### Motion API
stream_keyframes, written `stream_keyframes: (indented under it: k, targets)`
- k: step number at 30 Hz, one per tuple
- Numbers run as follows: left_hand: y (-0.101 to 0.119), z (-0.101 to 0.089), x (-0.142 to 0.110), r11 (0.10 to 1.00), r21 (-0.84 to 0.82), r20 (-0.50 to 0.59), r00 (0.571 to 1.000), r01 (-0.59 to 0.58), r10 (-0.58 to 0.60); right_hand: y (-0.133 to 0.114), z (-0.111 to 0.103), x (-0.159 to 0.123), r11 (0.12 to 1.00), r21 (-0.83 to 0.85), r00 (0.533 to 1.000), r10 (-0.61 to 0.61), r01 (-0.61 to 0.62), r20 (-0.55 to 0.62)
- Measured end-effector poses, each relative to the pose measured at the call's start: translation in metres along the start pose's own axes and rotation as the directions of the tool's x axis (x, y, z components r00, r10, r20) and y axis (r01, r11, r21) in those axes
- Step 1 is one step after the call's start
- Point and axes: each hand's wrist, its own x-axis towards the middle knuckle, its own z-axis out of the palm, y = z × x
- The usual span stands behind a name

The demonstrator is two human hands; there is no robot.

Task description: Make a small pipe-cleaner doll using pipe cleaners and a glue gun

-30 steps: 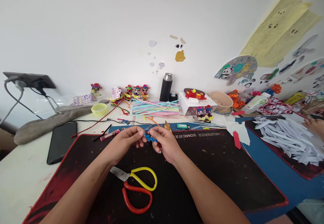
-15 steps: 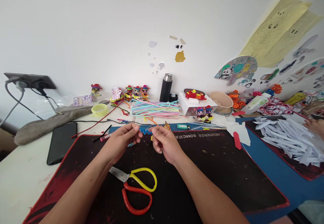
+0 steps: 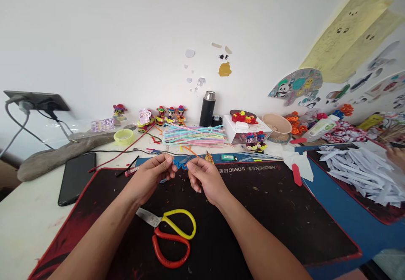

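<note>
A wavy blue pipe cleaner (image 3: pixel 180 164) stretches between my two hands above the dark desk mat (image 3: pixel 253 212). My left hand (image 3: pixel 159 171) pinches its left end between thumb and forefinger. The other end sits in the pinch of my right hand (image 3: pixel 204 176), whose other fingers curl under the palm. Below my hands lie scissors (image 3: pixel 157 225) with one yellow and one red handle; my left forearm covers part of the blades. Behind my hands is a bundle of pastel pipe cleaners (image 3: pixel 193 135).
Small figurines (image 3: pixel 171 114), a black thermos (image 3: pixel 208 109) and a white box (image 3: pixel 245 130) line the wall. A phone (image 3: pixel 76 178) and driftwood (image 3: pixel 63 155) lie left. White paper strips (image 3: pixel 360 172) are heaped on the right, beside another person's hand (image 3: pixel 397 157).
My right hand has shifted very slightly left and the blue pipe cleaner looks a little more bunched. The other person's hand at the right edge has moved outward.
</note>
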Motion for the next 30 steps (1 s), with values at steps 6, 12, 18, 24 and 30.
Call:
stream_keyframes:
  k: [6,12,18,24,30]
  targets:
    - [0.0,0.001,0.0,0.999,0.039,0.001,1.0,0.011,-0.011,0.001,0.001,-0.001,0.984,-0.163,0.997,-0.08,0.078,-0.002]
    - [0.001,0.001,-0.001,0.99,0.137,-0.015,0.999,0.034,-0.033,0.008,0.0,-0.004,0.89,-0.413,0.96,-0.259,0.195,-0.104]
    - [0.003,0.004,-0.002,0.961,0.269,0.012,0.997,0.064,-0.07,0.007,-0.001,-0.006,0.735,-0.626,0.914,-0.397,0.261,-0.086]
    - [0.015,0.013,-0.005,0.876,0.483,0.073,0.997,-0.015,-0.023,0.009,0.001,-0.008,0.604,-0.739,0.904,-0.426,0.3,0.019]
    - [0.013,0.011,-0.005,0.899,0.437,0.069,0.996,0.023,-0.058,0.009,0.001,-0.009,0.592,-0.753,0.922,-0.384,0.286,0.049]
